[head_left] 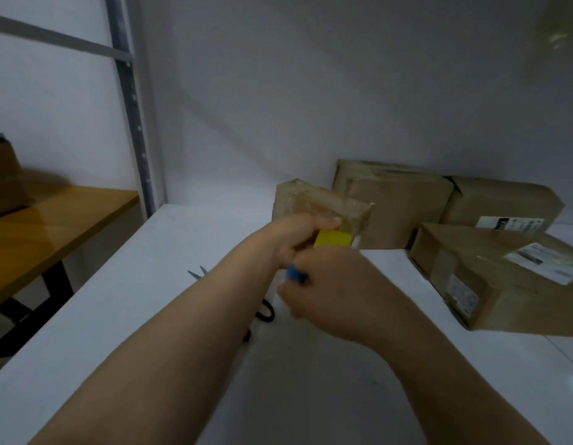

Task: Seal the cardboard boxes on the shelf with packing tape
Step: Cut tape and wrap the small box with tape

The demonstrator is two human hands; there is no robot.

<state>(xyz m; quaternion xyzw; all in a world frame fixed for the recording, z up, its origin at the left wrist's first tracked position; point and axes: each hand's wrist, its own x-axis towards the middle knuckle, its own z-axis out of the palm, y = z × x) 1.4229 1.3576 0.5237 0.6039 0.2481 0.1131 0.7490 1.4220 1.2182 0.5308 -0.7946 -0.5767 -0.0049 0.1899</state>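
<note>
Counting four cardboard boxes on the white shelf (134,300), all bunched toward the back right. There's a small box (311,199) wrapped in shiny clear tape, and a bigger box (394,207) right behind it against the wall. A third box (500,203) sits to the right of that one with one white label. The fourth box (490,284) is nearest the front edge, with two labels that I can see.

Two hands are in play, both in front of the small box and covering its lower part. The left hand (295,240) has its fingers curled round a yellow thing (333,238), thumb on top. Can't tell if that's the tape roll or a dispenser. The right hand (339,297) is just below it, curled round a little blue thing (293,273) that's too blurry to name.

One pair of scissors (267,311) lies flat on the shelf under the left forearm. The arm cuts across the middle, so only the blade tips and black handles show.

Off to the left there's one metal upright (131,101), and past it one wooden tabletop (54,226). A brown cardboard thing (4,178) sits on it, cut off by the frame edge.
</note>
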